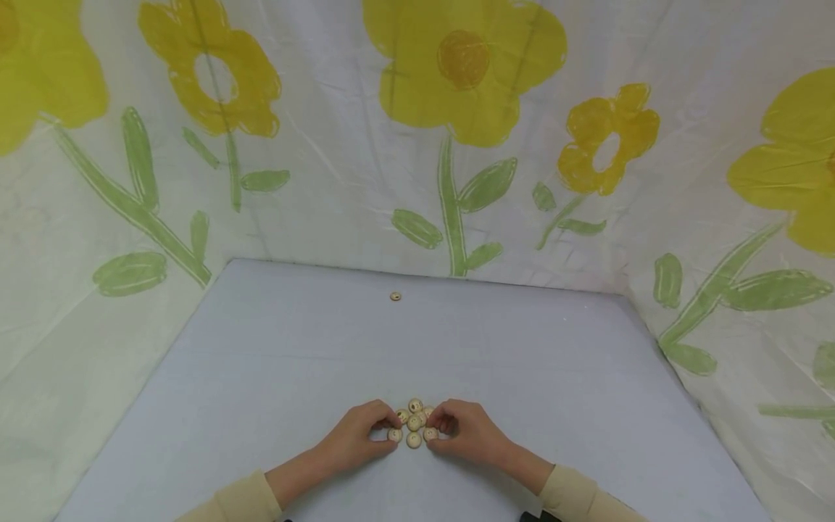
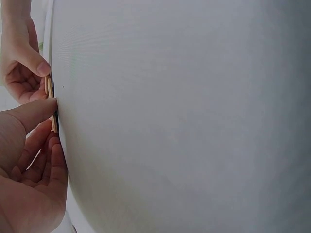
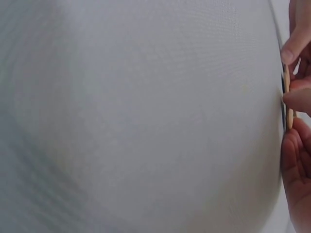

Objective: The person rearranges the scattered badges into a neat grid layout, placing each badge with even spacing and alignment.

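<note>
Several small round wooden discs with dark marks on their faces lie bunched together in the head view, around a middle disc (image 1: 414,422). At the cluster's lower left, my left hand (image 1: 365,431) pinches a disc (image 1: 394,435) between thumb and fingers. My right hand (image 1: 470,433) holds another disc (image 1: 430,433) the same way at the lower right. Between these two sits a front disc (image 1: 414,440), and a back disc (image 1: 415,405) tops the group. Both wrist views show the discs edge-on, flat at the table surface, partly hidden by fingertips.
A lone wooden disc (image 1: 395,296) lies near the far edge of the pale table (image 1: 293,348). White sheets painted with yellow flowers (image 1: 463,58) hang behind the table and along both sides.
</note>
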A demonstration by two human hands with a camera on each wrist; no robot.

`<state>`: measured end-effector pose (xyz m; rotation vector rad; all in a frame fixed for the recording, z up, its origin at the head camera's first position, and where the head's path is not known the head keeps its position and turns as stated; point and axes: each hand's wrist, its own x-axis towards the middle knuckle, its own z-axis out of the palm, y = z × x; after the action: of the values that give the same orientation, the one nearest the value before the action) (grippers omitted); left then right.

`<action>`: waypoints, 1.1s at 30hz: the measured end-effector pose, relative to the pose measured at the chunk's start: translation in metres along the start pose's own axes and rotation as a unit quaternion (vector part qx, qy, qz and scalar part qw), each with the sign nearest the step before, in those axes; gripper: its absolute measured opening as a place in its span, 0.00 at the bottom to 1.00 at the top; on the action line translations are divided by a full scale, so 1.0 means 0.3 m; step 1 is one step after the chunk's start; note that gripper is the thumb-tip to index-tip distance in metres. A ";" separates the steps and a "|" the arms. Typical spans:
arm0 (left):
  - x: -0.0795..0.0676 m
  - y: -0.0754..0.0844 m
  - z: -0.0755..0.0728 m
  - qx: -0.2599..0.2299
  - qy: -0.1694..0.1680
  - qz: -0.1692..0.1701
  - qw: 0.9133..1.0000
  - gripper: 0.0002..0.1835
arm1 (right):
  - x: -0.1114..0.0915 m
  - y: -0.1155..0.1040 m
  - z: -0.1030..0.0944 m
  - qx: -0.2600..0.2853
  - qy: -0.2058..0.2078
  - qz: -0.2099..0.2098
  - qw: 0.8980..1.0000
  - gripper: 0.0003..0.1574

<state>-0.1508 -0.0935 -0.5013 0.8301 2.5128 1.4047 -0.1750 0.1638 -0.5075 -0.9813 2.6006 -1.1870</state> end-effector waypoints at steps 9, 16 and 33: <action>0.000 0.001 -0.001 -0.004 -0.002 0.001 1.000 0.11 | 0.000 -0.004 -0.005 0.019 -0.004 0.023 1.000 0.12; 0.002 -0.001 -0.001 0.000 -0.001 -0.002 1.000 0.11 | 0.011 -0.005 -0.018 0.027 0.004 0.021 0.999 0.13; 0.002 -0.007 0.000 -0.004 -0.001 -0.003 1.000 0.11 | 0.128 0.044 -0.088 0.007 0.051 0.011 0.999 0.14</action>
<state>-0.1521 -0.0940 -0.5029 0.8206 2.5039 1.4117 -0.2212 0.1638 -0.4930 -0.9108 2.6686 -1.2821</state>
